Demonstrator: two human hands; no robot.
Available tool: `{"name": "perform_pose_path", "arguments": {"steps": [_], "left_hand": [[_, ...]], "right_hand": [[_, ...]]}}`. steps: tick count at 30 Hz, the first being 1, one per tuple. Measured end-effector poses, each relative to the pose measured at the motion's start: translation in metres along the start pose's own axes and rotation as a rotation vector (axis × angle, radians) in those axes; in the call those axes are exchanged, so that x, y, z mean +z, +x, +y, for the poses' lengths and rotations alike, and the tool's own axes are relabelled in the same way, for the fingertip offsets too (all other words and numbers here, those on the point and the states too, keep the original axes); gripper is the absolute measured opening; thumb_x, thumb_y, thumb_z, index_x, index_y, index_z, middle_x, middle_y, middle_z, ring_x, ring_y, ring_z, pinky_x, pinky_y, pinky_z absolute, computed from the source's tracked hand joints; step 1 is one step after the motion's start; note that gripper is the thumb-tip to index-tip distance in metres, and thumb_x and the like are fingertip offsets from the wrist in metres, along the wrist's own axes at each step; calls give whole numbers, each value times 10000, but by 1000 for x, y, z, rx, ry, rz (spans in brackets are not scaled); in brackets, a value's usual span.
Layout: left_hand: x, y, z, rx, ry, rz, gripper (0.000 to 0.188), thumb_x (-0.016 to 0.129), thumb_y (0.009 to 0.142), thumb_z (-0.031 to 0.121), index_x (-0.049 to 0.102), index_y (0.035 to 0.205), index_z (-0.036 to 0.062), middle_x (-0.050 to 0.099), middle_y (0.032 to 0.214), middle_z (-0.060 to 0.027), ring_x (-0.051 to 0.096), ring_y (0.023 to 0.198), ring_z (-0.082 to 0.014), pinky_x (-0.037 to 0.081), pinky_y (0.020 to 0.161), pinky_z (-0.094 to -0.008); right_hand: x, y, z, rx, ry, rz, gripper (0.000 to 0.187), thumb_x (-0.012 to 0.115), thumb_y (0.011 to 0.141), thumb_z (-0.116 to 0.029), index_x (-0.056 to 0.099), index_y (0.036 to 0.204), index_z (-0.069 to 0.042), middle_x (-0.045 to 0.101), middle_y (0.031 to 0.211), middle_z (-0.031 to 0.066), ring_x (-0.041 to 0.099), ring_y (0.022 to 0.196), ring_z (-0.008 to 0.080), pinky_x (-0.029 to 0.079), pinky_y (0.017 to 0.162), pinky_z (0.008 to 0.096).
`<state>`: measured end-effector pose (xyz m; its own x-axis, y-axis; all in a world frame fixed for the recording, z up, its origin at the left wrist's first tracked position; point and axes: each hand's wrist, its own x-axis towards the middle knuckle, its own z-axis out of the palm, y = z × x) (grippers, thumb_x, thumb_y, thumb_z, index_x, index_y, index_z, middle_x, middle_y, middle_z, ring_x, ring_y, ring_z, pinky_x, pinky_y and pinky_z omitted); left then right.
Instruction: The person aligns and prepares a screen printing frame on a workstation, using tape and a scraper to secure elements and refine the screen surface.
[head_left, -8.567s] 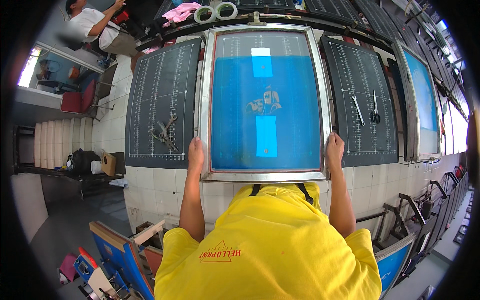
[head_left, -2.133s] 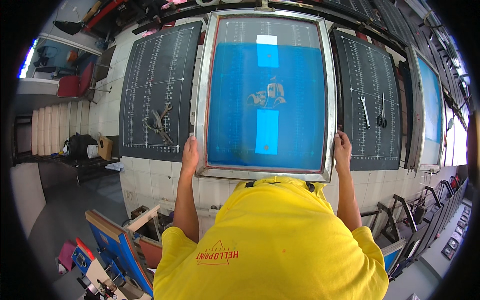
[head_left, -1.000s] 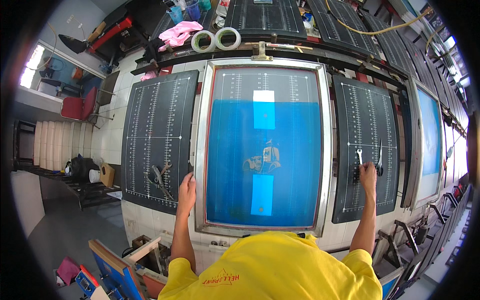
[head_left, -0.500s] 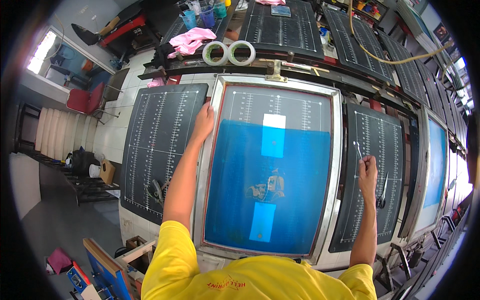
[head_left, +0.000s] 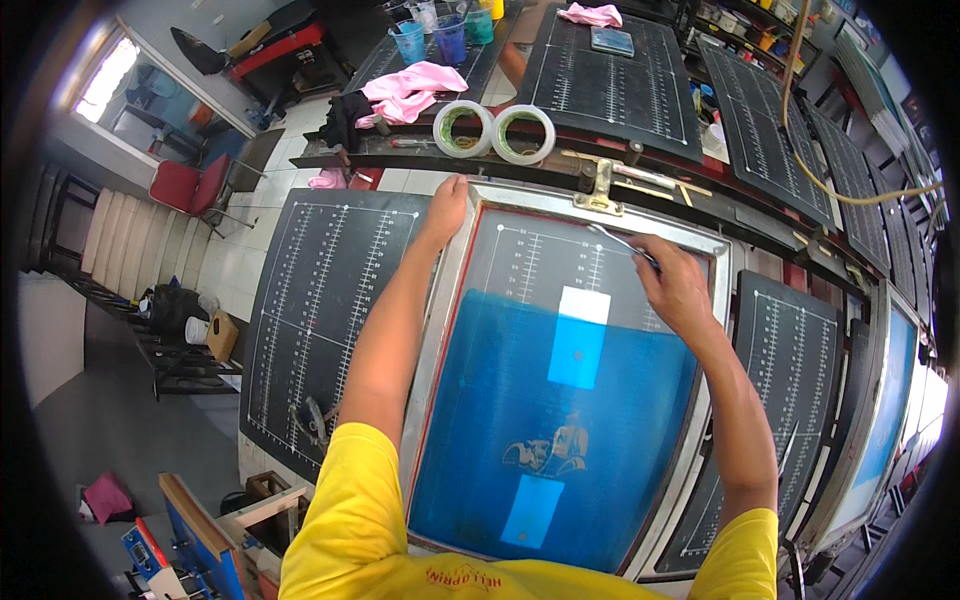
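A silk-screen frame [head_left: 428, 375] with silver metal edges lies in front of me, its mesh [head_left: 500, 400] mostly coated blue. Two pale rectangles and a small picture show in the coating. My left hand [head_left: 447, 208] grips the frame's far left corner, fingers partly hidden behind the edge. In my right hand [head_left: 672, 283] is a thin silver wrench [head_left: 618, 238], held over the uncoated far end of the mesh. Its tip points left, close to the metal hinge clamp [head_left: 600, 192] at the frame's far edge. Whether the tip touches anything, I cannot tell.
Black ruled boards flank the frame, left [head_left: 325, 300] and right [head_left: 785, 350]. Two tape rolls [head_left: 525, 135] stand on the rail behind, near a pink cloth [head_left: 415, 90] and cups of ink [head_left: 410, 42]. A hose [head_left: 830, 190] hangs at the far right.
My right hand has carried the wrench from above the right board leftward and away from me to the frame's far end. My left hand has slid up to the far left corner.
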<state>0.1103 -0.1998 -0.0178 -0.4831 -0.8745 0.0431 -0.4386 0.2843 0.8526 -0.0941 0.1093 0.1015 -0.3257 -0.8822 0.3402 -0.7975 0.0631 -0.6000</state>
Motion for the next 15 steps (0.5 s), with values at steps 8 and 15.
{"name": "perform_pose_path", "arguments": {"steps": [8, 15], "left_hand": [[-2, 1, -9, -23, -67, 16, 496, 415, 995, 350, 534, 1250, -58, 585, 1236, -252, 534, 1198, -367, 394, 1019, -380], [2, 0, -12, -7, -128, 19, 414, 407, 998, 304, 583, 1168, -30, 638, 1114, -186, 580, 1090, -286, 409, 962, -352]], "right_hand": [[94, 129, -15, -284, -308, -168, 129, 559, 823, -64, 650, 915, -61, 657, 845, 144, 638, 837, 344, 510, 720, 454], [138, 175, -20, -359, -453, -357, 177, 558, 792, -45, 693, 901, -82, 679, 868, 142, 661, 884, 312, 532, 737, 431]]}}
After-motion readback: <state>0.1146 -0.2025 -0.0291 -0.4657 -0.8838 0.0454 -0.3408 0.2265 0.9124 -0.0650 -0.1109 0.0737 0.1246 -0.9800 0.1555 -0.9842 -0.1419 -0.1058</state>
